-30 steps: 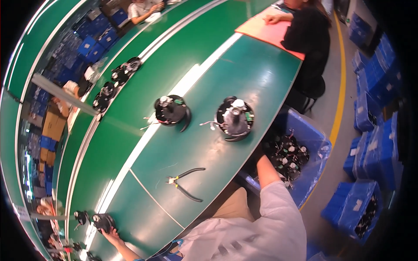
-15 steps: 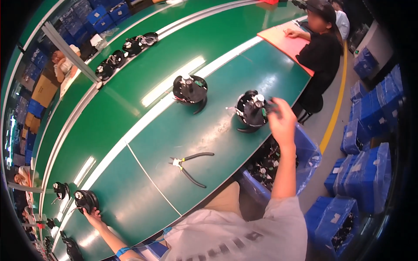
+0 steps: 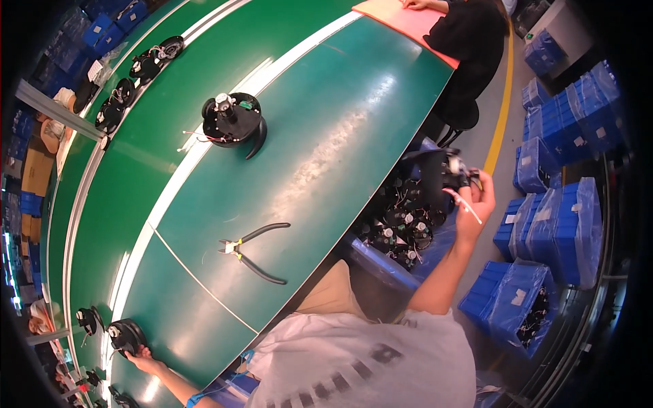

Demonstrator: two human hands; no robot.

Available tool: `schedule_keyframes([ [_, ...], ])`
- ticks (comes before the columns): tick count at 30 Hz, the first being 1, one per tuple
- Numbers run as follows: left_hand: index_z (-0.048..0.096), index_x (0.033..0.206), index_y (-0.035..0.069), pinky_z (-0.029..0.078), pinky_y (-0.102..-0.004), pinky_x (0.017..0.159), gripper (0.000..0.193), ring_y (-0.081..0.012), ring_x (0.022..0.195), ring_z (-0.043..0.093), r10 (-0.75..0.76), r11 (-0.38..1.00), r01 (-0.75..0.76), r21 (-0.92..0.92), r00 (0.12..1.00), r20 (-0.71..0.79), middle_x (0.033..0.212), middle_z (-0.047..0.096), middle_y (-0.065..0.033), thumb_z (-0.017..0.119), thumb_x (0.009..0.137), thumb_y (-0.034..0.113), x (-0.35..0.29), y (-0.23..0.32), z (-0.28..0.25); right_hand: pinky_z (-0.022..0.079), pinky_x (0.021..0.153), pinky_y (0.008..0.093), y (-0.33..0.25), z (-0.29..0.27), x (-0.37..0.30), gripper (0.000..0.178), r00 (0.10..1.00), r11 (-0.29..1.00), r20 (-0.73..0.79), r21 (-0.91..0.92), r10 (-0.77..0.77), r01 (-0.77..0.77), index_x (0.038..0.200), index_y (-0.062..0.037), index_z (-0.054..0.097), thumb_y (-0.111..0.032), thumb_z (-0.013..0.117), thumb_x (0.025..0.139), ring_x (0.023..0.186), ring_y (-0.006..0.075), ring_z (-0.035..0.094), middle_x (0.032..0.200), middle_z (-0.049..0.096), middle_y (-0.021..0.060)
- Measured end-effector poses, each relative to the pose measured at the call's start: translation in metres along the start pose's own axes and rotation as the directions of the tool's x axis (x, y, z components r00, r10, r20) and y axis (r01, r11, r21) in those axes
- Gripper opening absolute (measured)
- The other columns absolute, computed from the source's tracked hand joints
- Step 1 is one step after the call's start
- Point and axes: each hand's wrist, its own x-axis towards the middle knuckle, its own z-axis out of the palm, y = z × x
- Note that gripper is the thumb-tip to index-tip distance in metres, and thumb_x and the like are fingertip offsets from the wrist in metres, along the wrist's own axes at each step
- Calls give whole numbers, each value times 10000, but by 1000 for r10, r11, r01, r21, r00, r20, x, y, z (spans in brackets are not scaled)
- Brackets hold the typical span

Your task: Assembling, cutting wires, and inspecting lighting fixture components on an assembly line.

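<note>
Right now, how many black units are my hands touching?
2: one black unit at your left hand, toward the left end of the green table; another unit raised in your right hand, near the blue bin.

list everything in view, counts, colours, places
table: 1, green, centre
pliers: 1, black handles, on table
round assembly: 1, black, by white strip
distant assemblies: several, black, upper left
near bin: 1, blue, right of table
loose assemblies: many, black, in near bin
other bins: several, blue, right
mat: 1, pink, table's far end
co-worker: 1, black clothes, beside mat
floor line: 1, yellow, right
left hand: 1, bare, touching another assembly
right hand: 1, bare, holding a black assembly
</note>
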Motion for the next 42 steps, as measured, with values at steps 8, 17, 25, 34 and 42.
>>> schedule_keyframes([
  [8,579,1035,-3,389,-219,550,642,-135,665,537,149,989,-148,17,980,-133,815,604,-78,473,910,618,-19,13,3,423,545,285,198,31,22,176,968,800,1,-562,-252,209,926,9,570,16,610,755,581,167,495,769,520,85],
  [17,518,1072,25,393,-205,517,620,-121,612,532,150,989,-150,15,988,-46,763,586,-64,460,918,623,-16,7,5,425,976,386,456,25,15,426,894,991,433,-110,117,-76,1195,-39,585,-298,567,858,1097,314,566,1190,615,141],
  [25,546,1055,48,385,-192,491,572,-111,605,533,158,987,-156,21,982,-104,761,580,-55,481,920,600,-15,9,0,393,1012,401,439,18,-8,436,911,804,412,-534,-23,262,1211,-25,571,-303,536,876,1153,311,539,1226,596,150],
  [34,551,1079,26,377,-194,487,601,-112,606,521,151,988,-152,3,984,-90,765,581,-63,493,915,601,-6,3,-7,391,1019,391,441,25,-1,435,815,488,572,-688,-90,537,1218,-15,565,-287,517,882,1175,316,532,1243,590,153],
  [42,504,1114,-1,290,-204,430,583,-93,502,393,244,970,-245,7,965,-94,666,477,-43,473,947,557,4,-2,-14,397,1016,387,436,54,-14,432,736,410,647,-628,-197,662,1215,-13,567,-277,515,878,1176,322,533,1244,590,155],
])
